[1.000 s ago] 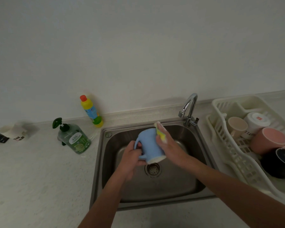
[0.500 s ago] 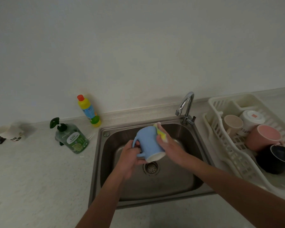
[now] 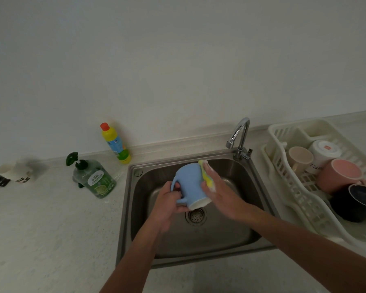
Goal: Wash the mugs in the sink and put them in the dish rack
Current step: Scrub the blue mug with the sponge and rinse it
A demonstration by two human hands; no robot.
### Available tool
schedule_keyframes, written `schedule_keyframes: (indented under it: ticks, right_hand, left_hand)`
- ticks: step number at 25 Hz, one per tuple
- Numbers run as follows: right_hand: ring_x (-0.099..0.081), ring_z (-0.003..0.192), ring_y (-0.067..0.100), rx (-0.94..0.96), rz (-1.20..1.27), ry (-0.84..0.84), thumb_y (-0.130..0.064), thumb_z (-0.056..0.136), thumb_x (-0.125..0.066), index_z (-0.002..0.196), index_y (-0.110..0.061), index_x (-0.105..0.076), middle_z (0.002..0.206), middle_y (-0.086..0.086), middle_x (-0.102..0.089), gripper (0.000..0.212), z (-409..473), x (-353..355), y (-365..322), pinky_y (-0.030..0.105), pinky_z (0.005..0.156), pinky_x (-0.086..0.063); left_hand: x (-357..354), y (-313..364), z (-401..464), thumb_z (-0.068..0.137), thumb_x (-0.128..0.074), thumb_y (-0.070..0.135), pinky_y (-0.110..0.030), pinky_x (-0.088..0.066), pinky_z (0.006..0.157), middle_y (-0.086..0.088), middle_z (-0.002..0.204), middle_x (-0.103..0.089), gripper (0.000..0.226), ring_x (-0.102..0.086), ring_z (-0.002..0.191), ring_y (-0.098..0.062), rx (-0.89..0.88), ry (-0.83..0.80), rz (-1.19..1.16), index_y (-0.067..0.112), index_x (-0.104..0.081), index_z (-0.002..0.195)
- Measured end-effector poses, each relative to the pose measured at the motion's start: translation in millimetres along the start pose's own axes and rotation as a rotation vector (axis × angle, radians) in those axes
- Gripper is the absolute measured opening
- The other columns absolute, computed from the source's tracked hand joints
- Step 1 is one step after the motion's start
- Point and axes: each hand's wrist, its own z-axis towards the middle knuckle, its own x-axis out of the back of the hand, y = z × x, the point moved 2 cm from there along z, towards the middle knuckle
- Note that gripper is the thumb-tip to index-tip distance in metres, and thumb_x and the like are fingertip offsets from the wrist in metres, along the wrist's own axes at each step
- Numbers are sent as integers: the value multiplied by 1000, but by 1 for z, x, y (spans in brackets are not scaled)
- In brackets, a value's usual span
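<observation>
**Blue mug held over the sink, sponge against its side**

The left hand point(image 3: 167, 199) grips the blue mug point(image 3: 189, 185) with fingers hooked through its handle, holding it above the steel sink point(image 3: 199, 240), bottom tipped up and away, pale rim facing down toward the drain point(image 3: 195, 216). The inside of the mug cannot be seen. The right hand point(image 3: 220, 193) lies with straight fingers against the mug's right side and presses a yellow sponge point(image 3: 206, 174) to it; most of the sponge is hidden under the palm, only its far edge showing. Whether water runs from the tap point(image 3: 240, 136) at the far right of the sink is hard to make out.

On the right, a white dish rack point(image 3: 283, 187) holds four mugs: a beige mug point(image 3: 300, 159), a white mug point(image 3: 323, 153) upside down with small print too small to read, a pink mug point(image 3: 338, 174) and, nearest, a black mug point(image 3: 355, 204). The rack's right side is cut off by the frame edge.

Left of the sink stand a green soap bottle point(image 3: 95, 178) and, farther back by the wall, a yellow bottle point(image 3: 114, 142) with a red cap. At the far left edge of the counter point(image 3: 51, 229) sits a blurred white cup point(image 3: 22, 173) beside a dark thing that is cut off.
</observation>
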Motion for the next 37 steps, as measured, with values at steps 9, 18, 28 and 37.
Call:
schedule_keyframes:
  ticks: [9,18,28,37]
  right_hand:
    - [6,151,8,46,-41,49,-49,101,-39,157,-35,-9,165,-15,1,65,11,0,-7,37,123,-13]
    - [10,151,21,339,-657,78,-47,100,-36,157,-27,-17,166,-5,-1,63,0,-18,-6,44,121,1]
    - [16,150,6,241,-161,-14,-43,102,-40,154,-35,-12,163,-20,9,60,-28,-23,-3,33,122,4]
    - [3,149,-3,26,27,-3,-56,97,-41,153,-47,-2,161,-28,6,69,-18,4,17,30,120,-18]
  left_hand:
    - [-6,3,-4,97,-44,-2,-47,-61,78,-17,115,-66,24,-71,98,-30,-23,-55,55,4,-55,117]
    - [-24,-7,-11,97,-44,0,-34,-59,70,-11,111,-70,30,-71,97,-24,-29,-96,81,15,-58,119]
    - [-7,1,-6,99,-42,0,-38,-60,73,-16,117,-65,26,-71,97,-25,-62,-42,73,10,-55,118]
    - [-10,-2,-10,100,-41,0,-35,-60,71,-12,117,-63,26,-70,99,-25,-35,-13,80,13,-56,115]
